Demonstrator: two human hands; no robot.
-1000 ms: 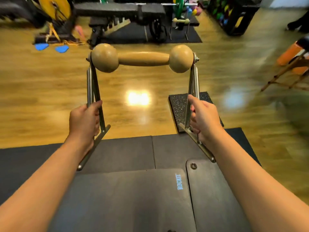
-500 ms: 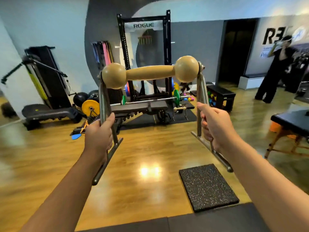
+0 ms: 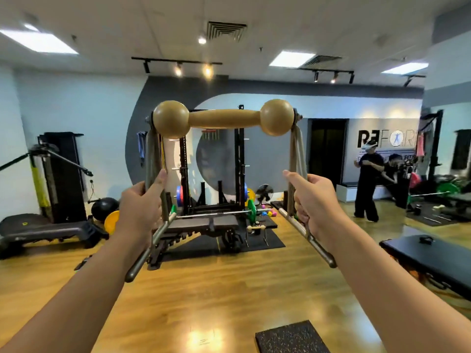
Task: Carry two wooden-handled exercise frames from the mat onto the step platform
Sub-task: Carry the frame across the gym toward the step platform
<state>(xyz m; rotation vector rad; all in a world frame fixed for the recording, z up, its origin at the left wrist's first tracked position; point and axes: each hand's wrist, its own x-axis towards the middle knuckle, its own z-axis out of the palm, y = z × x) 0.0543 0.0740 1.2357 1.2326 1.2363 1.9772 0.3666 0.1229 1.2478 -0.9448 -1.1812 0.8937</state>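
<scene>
— Exercise frame: where is it?
— Mid-frame, held up in the air, wooden handle on top, metal legs hanging down.
— And the hands?
— Left hand is wrapped round the left leg, right hand grips the right leg.
— The other one?
— A second frame stands on the floor by the rack. The step platform sits at left.

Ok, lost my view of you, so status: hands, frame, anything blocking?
Left hand and right hand each grip a metal upright. Frame held up, level. Weight bench ahead on the floor.
</scene>
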